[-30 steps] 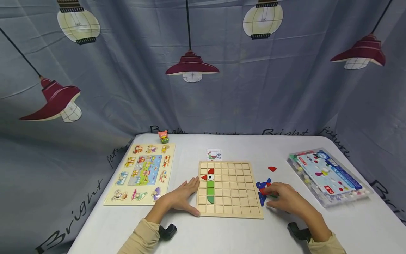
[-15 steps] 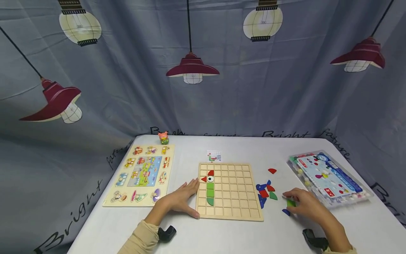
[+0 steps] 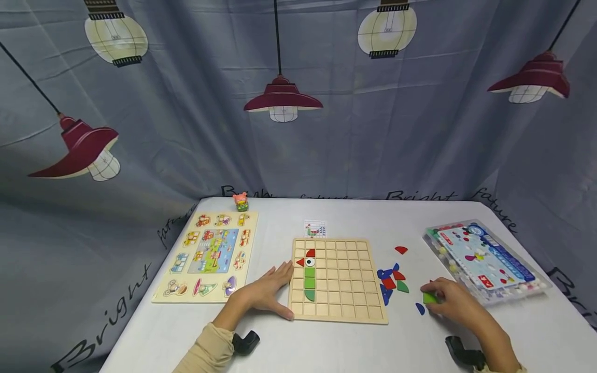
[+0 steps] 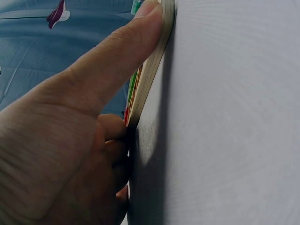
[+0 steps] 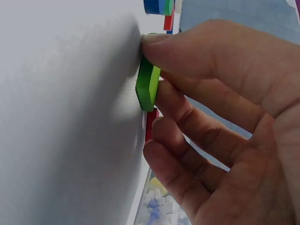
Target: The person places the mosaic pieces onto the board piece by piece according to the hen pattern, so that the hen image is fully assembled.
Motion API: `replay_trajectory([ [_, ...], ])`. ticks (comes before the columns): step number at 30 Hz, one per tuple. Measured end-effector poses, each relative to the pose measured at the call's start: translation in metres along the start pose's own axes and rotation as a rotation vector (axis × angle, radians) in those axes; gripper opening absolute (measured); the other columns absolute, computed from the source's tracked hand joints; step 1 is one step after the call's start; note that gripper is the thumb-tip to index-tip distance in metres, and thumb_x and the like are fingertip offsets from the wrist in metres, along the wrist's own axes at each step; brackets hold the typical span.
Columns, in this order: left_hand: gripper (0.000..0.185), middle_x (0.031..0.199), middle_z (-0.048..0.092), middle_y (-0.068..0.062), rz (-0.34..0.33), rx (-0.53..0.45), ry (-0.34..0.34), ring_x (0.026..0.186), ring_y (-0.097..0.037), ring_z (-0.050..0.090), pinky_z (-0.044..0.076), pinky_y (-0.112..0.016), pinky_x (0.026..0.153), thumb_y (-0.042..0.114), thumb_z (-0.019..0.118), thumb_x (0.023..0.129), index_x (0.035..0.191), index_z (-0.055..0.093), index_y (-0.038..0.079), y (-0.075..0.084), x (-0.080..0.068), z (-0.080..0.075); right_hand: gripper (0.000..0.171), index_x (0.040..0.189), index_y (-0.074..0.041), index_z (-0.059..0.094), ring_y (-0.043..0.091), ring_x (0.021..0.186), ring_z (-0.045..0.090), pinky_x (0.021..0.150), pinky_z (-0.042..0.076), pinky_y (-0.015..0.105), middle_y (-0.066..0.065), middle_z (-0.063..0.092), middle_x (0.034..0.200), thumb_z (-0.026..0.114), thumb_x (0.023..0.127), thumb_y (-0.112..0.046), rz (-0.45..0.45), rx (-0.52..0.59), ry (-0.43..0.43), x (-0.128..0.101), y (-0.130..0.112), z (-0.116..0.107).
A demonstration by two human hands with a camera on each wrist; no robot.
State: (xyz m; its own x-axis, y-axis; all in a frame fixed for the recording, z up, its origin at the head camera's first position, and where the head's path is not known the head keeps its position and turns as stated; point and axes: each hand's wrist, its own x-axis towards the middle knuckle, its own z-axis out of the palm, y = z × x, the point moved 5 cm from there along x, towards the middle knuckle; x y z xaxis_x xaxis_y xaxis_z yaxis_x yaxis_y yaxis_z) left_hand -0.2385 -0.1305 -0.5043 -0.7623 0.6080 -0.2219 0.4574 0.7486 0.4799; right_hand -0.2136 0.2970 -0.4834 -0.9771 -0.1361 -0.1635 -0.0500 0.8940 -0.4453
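A wooden grid board lies in the middle of the table. Its left column area carries a red quarter-round, a red triangle, a white eye piece, two green squares and a green quarter-round. My left hand lies spread along the board's left side, thumb at the lower corner and fingertips at the edge. To the right, my right hand pinches a green block between thumb and fingers, close over the table. Beside it lies a blue half-round piece; a red piece shows behind the fingers.
Several blue, red and green pieces lie right of the board, with a red piece farther back. A picture card sits behind the board. A puzzle board is left, a clear bead box right, a small figurine at the back.
My right hand has left the loose pieces by the board and moved right to the green block, shifting slightly in the last half second. My left hand stays at the board's edge.
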Motion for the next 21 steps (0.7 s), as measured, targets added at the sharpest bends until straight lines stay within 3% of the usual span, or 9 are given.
replay_trajectory([
  [6,0.122,0.165,0.006,-0.01,0.008,0.002,0.002,0.154,-0.023,0.004,0.007,-0.044,0.126,0.06,0.079,0.069,0.155,0.015,0.002,0.0017,-0.0002,-0.0016,0.039,0.108,-0.005,0.071,0.02,0.088,0.057,0.079,0.056,0.043,0.011,0.068,0.105,0.082,0.074,-0.021,0.036,0.001,-0.001,-0.0015,0.0051,-0.004],
  [21,0.121,0.165,0.007,-0.012,0.017,-0.012,-0.003,0.154,-0.025,0.005,0.008,-0.047,0.126,0.058,0.08,0.07,0.154,0.016,0.0,0.0015,-0.0012,-0.0006,0.037,0.105,-0.005,0.072,0.018,0.082,0.052,0.071,0.05,0.029,0.005,0.066,0.095,0.084,0.074,-0.021,0.067,0.016,0.006,-0.0033,0.0074,-0.0015],
])
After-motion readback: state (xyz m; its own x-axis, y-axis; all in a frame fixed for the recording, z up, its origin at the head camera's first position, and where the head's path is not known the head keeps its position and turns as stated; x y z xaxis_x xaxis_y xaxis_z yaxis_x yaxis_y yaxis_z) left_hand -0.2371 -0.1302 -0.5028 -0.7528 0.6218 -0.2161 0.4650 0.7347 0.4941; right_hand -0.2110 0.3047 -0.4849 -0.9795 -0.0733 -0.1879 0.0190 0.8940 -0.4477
